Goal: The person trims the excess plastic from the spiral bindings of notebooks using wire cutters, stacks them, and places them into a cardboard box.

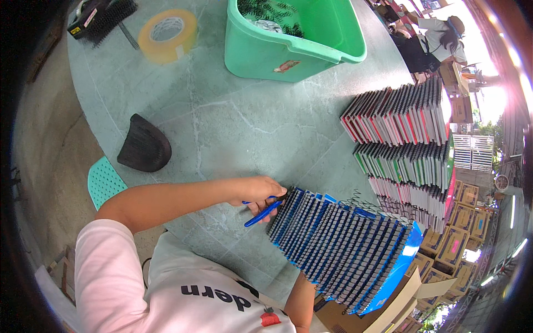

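My left hand point(260, 194) is closed around pliers with blue handles point(263, 214). The tool's head meets the near-left end of a tall stack of blue spiral notebooks point(338, 244), by their black wire coils. Loose coil wire point(358, 201) sticks up along the stack's far side. My right forearm rises from the lower edge and passes behind the stack, which hides the right hand and its fingers.
Upright rows of red, green and pink spiral notebooks point(397, 114) stand at the right. A green tub point(266, 61) with black coils, a tape roll point(146, 44), and a black rounded piece point(144, 145) lie on the table point(222, 133). An open carton point(408, 299) stands lower right; a person point(444, 44) is beyond.
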Demonstrator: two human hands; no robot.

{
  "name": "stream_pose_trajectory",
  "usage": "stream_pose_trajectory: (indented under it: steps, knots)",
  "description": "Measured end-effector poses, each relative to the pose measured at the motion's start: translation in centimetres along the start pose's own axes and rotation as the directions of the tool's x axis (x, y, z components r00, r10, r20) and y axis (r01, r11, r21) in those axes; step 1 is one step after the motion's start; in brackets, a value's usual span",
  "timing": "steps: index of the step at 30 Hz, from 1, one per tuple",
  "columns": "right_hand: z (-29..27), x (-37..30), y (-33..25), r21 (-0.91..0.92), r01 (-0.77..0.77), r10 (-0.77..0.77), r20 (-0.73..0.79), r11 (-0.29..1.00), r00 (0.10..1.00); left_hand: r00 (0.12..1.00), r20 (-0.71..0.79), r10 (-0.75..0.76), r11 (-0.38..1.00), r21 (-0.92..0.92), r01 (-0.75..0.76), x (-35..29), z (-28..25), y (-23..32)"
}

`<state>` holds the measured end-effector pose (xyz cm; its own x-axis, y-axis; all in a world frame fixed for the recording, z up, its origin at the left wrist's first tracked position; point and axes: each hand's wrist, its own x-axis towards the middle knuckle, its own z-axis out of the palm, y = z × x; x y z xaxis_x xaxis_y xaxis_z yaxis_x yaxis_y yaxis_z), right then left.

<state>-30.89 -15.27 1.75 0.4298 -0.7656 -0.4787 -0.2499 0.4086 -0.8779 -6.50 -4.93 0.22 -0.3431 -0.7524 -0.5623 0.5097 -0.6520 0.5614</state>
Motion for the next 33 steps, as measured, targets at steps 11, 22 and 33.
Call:
stream_pose_trajectory:
  steps: [11,22,33]
  knots:
    - [0.2,0.1,-0.2,-0.019,-0.004,0.004,-0.004,1.0,1.0,0.98,-0.107,0.168,0.924,0.363,-0.119,0.3,0.7,-0.3]
    - [0.1,0.0,-0.4,-0.053,-0.005,0.005,-0.013,0.999,1.0,0.987,-0.066,0.143,0.971,0.204,-0.127,-0.1,1.0,-0.3]
    - [0.3,-0.1,-0.4,-0.068,-0.007,0.005,-0.022,0.998,1.0,0.991,0.118,0.058,0.981,-0.189,-0.035,-0.1,-0.2,-0.3]
